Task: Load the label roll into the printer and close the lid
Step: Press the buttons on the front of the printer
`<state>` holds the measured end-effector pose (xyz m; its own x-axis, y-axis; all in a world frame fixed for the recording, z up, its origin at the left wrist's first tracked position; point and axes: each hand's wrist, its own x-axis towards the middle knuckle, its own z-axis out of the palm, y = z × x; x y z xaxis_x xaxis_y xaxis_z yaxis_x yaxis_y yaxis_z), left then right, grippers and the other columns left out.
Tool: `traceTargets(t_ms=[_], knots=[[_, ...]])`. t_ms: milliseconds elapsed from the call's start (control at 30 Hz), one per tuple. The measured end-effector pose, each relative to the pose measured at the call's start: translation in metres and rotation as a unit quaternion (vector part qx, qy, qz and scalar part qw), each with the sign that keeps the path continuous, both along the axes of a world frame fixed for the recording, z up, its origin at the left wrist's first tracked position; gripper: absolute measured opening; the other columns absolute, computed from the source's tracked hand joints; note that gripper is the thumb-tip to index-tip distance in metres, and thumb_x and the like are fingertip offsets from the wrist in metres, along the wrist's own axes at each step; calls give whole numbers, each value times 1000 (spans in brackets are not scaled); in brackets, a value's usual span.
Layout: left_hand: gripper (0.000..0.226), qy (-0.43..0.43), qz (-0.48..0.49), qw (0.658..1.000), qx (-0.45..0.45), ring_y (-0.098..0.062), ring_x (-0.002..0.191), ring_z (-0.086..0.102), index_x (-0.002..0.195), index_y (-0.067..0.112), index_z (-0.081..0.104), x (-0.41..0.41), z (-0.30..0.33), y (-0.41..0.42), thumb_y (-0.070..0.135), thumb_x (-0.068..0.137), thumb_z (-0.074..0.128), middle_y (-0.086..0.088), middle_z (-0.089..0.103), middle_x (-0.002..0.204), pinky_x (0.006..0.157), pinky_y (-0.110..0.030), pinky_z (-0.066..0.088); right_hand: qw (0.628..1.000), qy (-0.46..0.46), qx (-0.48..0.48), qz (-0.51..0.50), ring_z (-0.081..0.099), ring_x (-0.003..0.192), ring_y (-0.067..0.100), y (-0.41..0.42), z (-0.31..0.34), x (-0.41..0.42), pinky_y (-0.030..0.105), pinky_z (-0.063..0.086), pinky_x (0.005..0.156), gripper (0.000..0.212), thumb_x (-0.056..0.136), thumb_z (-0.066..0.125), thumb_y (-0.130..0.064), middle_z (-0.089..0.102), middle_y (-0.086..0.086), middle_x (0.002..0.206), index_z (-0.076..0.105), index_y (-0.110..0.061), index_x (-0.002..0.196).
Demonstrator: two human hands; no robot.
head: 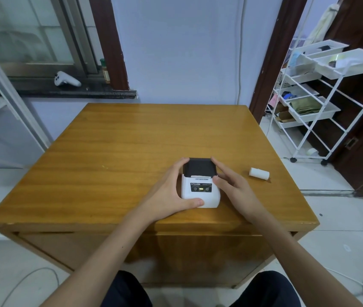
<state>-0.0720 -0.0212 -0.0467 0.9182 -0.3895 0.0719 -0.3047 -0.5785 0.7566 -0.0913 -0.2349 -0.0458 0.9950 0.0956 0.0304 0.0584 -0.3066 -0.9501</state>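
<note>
While our left hand [171, 191] clasps the printer [200, 185] at lower centre of the counter [109, 151] and our right hand [231, 185] rests slack against it, the label roll [259, 173] lies well right, liable to roll off if jolted.

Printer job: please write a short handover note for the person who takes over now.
Left hand: grips the printer on its left side, thumb at the front corner.
Right hand: fingers rest against the printer's right side, holding nothing.
Printer stands on the wooden table, its dark lid looks down, indicator light on.
Label roll lies on the table to the right, untouched.
Done: nothing visible yet.
Left: open the lid, insert the roll, close the lid.
</note>
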Motion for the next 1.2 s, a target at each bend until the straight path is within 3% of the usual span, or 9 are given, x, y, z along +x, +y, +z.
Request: traceTargets(t_ms=[167,500,833,1067,1200], knots=[[110,1,-3,1000,-3,-7,138,33,147,48,11,0,1,0,62,63,81,11,30,156,107,-31,33,1000,-3,0,1,47,134,10,0,1,-1,38,39,113,49,99,53,-29,48,-5,150,41,-46,144],[111,3,-2,1000,4,-8,140,31,147,48,11,0,1,0,65,62,80,11,28,158,111,-39,34,1000,-7,5,2,47,134,10,0,0,0,36,40,112,49,98,53,-30,48,-6,150,41,-47,143],[110,2,-3,1000,-1,-7,136,34,147,48,12,1,1,0,61,63,81,11,31,156,108,-35,35,1000,-10,6,4,50,132,8,-1,0,-1,34,41,111,50,98,54,-28,52,-6,147,42,-44,144],[109,-4,-2,1000,-4,-6,135,35,146,49,12,0,1,1,63,63,80,14,29,156,109,-38,37,999,-19,-25,24,48,129,2,3,3,-3,24,44,101,69,86,65,-33,47,-11,147,35,-39,147],[108,0,-5,1000,-3,-5,137,33,147,50,11,-1,1,1,62,64,80,14,28,157,110,-35,35,999,-17,-32,28,49,127,5,6,2,-2,30,45,103,71,82,64,-34,47,-6,143,33,-38,146]])
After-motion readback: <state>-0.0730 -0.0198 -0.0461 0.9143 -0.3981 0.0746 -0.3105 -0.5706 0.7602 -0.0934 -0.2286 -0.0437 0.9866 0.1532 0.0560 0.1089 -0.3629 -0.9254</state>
